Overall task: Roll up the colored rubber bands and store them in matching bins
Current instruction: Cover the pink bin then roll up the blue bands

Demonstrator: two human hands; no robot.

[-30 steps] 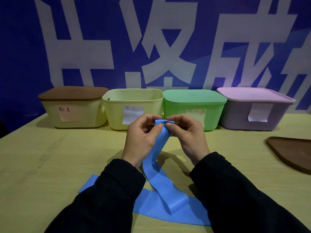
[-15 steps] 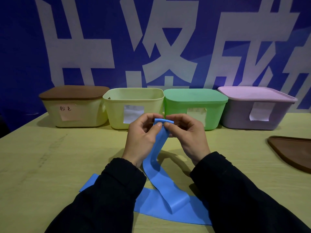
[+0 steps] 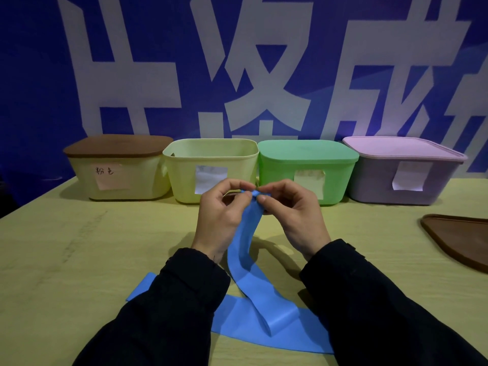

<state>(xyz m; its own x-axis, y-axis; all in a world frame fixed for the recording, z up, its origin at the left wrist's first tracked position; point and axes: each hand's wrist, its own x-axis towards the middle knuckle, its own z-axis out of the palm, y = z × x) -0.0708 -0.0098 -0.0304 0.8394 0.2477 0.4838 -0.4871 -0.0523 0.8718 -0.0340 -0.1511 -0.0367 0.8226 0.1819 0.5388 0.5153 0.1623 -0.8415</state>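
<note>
A long blue rubber band (image 3: 245,262) rises from the table to chest height, its lower part folded flat between my sleeves. My left hand (image 3: 220,220) and my right hand (image 3: 295,215) pinch its top end together, where a small tight roll sits between thumbs and fingertips. Four bins line the back: a yellow bin with a brown lid (image 3: 118,167), an open pale yellow-green bin (image 3: 211,159), a green lidded bin (image 3: 307,165) and a purple lidded bin (image 3: 404,170). Each carries a paper label.
A loose brown lid (image 3: 459,239) lies on the table at the right edge. The pale wooden table (image 3: 79,247) runs up to a blue wall banner with large white characters behind the bins.
The rolled end of the band has grown tighter between my fingertips, and my hands have shifted slightly. The band on the table has barely moved.
</note>
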